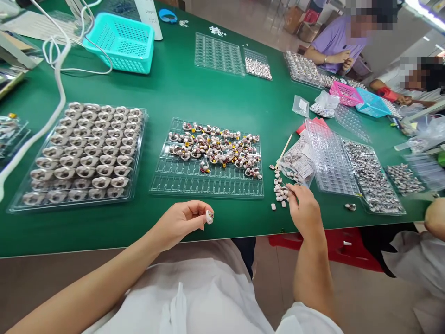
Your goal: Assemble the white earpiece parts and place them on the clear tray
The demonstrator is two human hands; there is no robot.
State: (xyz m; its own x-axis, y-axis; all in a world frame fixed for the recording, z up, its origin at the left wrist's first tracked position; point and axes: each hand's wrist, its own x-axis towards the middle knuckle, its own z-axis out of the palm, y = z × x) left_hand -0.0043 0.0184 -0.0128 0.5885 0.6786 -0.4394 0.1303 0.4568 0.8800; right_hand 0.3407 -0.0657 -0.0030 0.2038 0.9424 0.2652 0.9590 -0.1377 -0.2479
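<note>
My left hand pinches a small white earbud-like part with coloured bits on its inner side, above the table's front edge. My right hand is closed on thin metal tweezers, largely hidden by the fingers. Their tip is at a loose pile of small white rounded pieces. Between and beyond my hands lies a clear plastic tray. Its rear rows carry many small white parts with yellow and dark red bits; its front rows show bare slots.
At left, stacked trays hold rows of pale hollow shells; a white cable runs past them. A turquoise basket stands behind. Right of the pile are a plastic bag, a wooden stick and filled trays. Co-workers sit at far right.
</note>
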